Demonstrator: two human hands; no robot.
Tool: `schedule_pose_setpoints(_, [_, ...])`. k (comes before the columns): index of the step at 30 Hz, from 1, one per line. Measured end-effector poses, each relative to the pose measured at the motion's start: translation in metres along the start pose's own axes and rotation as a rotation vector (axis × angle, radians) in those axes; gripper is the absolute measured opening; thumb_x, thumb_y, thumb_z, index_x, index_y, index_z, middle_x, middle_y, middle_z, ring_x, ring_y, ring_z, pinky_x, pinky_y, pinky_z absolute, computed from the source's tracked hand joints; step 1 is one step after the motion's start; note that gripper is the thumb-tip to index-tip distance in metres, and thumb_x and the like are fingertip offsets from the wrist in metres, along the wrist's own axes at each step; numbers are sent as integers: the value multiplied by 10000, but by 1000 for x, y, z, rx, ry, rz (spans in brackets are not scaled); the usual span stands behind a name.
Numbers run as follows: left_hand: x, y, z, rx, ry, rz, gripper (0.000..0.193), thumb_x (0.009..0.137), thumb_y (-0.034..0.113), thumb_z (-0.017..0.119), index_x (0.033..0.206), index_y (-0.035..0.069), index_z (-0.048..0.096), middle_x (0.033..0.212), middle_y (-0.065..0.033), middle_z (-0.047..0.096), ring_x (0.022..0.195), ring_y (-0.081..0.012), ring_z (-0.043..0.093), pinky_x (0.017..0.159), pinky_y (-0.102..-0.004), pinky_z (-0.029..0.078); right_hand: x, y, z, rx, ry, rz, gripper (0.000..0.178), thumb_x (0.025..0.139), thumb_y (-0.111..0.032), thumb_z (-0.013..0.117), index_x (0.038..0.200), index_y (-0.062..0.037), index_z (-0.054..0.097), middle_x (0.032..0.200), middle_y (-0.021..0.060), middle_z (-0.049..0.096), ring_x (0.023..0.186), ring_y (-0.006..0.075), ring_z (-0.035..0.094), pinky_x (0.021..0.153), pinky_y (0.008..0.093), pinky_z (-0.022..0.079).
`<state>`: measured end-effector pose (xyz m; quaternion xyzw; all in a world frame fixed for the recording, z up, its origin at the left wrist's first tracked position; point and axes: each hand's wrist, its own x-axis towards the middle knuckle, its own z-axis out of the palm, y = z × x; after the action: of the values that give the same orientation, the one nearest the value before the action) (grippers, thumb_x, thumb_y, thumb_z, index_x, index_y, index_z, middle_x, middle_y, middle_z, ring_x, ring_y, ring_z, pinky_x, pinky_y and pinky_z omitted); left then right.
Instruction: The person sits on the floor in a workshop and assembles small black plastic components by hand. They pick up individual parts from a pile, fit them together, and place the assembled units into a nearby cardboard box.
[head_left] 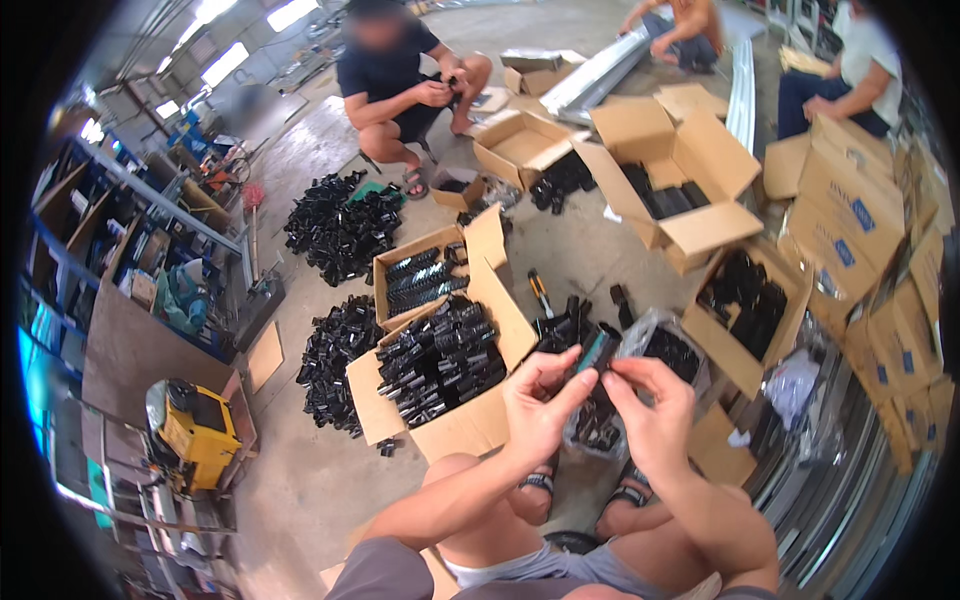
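Between my hands, at the centre right, is a short black tube-like part (599,349) with a greenish sheen along its side. My left hand (545,400) grips it with thumb and fingers. My right hand (652,408) pinches its near end; whether it also holds a small piece there is hidden by the fingers. Below the hands a clear plastic bag (597,432) of dark parts stands between my feet. Just beyond lie black parts (568,325) and an orange-and-black handled tool (540,290). To the left, an open carton (465,437) is stacked with black parts.
Heaps of black parts (340,225) lie on the floor at left. More open cartons (700,235) stand ahead and right. Co-workers sit farther off, one handling something small (447,90). Long metal profiles (860,520) line the right; a yellow machine (195,435) stands left.
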<state>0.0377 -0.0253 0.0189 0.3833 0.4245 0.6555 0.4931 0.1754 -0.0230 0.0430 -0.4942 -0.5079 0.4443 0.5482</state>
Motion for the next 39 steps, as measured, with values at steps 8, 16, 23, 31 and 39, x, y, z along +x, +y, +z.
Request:
schedule_pose_setpoints(8, [-6, -6, -7, 23, -9, 50, 258, 848, -37, 753, 1090, -6, 668, 989, -78, 725, 837, -65, 653, 715, -210, 524, -6, 12, 5, 13, 67, -24, 171, 841, -57, 752, 996, 11, 728, 906, 110, 721, 822, 163, 684, 755, 282, 529])
schedule_pose_setpoints(16, [-8, -9, -3, 127, -23, 102, 269, 817, -24, 783, 1065, -18, 679, 1047, -112, 714, 924, -139, 671, 840, -291, 549, -10, 16, 0, 100, 41, 124, 176, 917, -106, 665, 1016, 32, 712, 990, 113, 697, 893, 153, 654, 780, 285, 516])
schedule_pose_setpoints(23, [-8, -14, 3, 105, -29, 124, 255, 832, -47, 752, 1065, -35, 648, 1010, -124, 710, 863, -118, 665, 775, -248, 535, -14, 16, -10, 126, -36, 64, 227, 945, -87, 652, 1140, 27, 674, 1068, 64, 690, 936, 89, 609, 823, 246, 484])
schedule_pose_setpoints(31, [-13, -11, -2, 79, -41, 147, 256, 832, -37, 757, 1062, -45, 645, 1000, -117, 706, 862, -112, 660, 782, -242, 526, -19, 15, -9, 100, -73, 107, 222, 957, -110, 648, 1129, 28, 668, 1109, 54, 673, 978, 100, 602, 860, 255, 477])
schedule_pose_setpoints(39, [-15, -9, -8, 114, -40, 150, 255, 826, -45, 757, 1058, -43, 648, 1015, -125, 700, 874, -116, 659, 798, -253, 529, -17, 21, 2, 346, -88, 185, 200, 1002, -124, 590, 1138, 17, 630, 1028, 21, 650, 953, 71, 568, 826, 226, 465])
